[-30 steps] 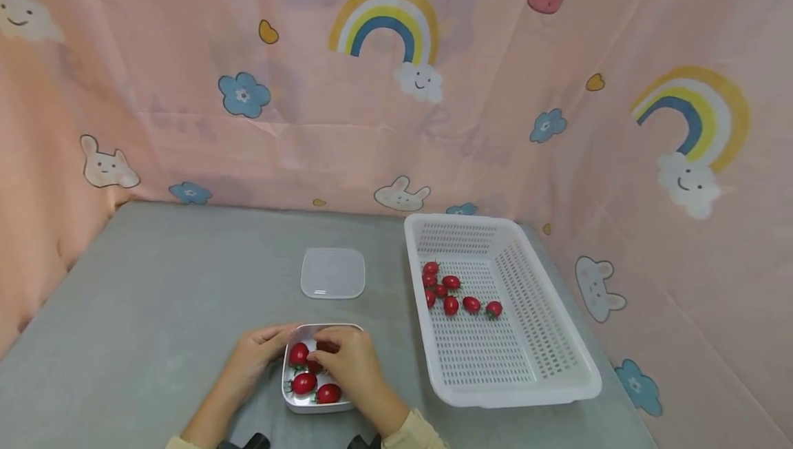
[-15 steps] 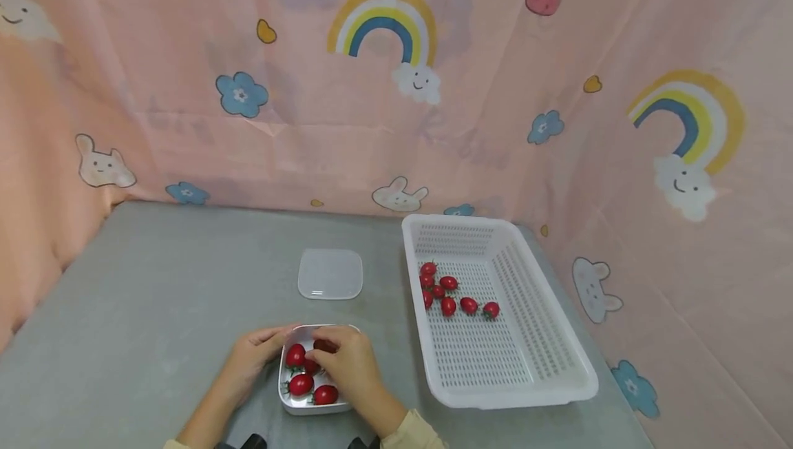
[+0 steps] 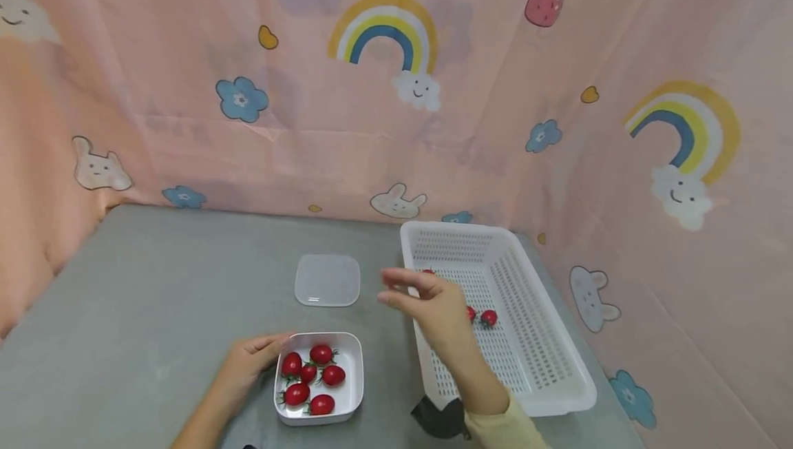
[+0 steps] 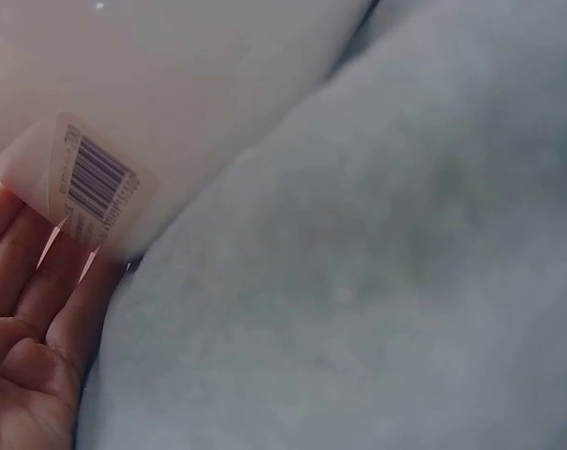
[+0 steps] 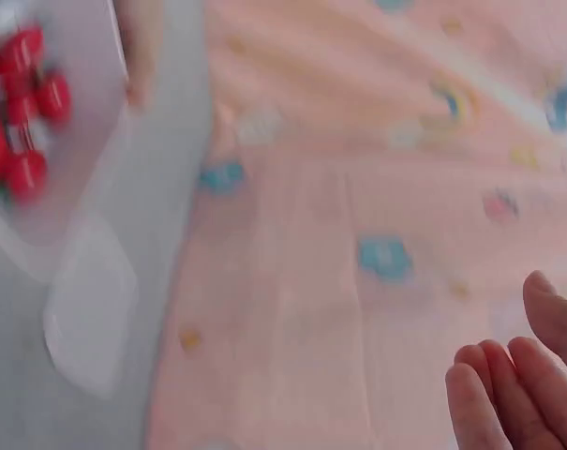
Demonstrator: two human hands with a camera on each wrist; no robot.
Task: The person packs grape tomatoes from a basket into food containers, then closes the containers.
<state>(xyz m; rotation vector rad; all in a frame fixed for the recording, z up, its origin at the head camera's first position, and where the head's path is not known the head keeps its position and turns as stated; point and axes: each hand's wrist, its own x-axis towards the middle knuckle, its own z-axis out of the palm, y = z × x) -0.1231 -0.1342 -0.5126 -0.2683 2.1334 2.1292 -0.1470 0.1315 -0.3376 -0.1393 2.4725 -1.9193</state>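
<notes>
Head view: six red oval tomatoes point(image 3: 333, 375) in one white square box point(image 3: 351, 380) on grey desk point(image 3: 155, 297). Left hand point(image 3: 246, 363) touches box, fingers straight; right hand point(image 3: 436, 304), fingers released. Left wrist: one pale barcode sticker point(image 4: 100, 183), unreadable.

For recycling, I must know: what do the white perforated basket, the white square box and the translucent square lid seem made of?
White perforated basket: probably moulded plastic, matte; regular slots.
White square box: smooth, likely plastic; its wall looks milky, but metal is possible.
Translucent square lid: likely glossy plastic; edge glints, grey shows through.
</notes>
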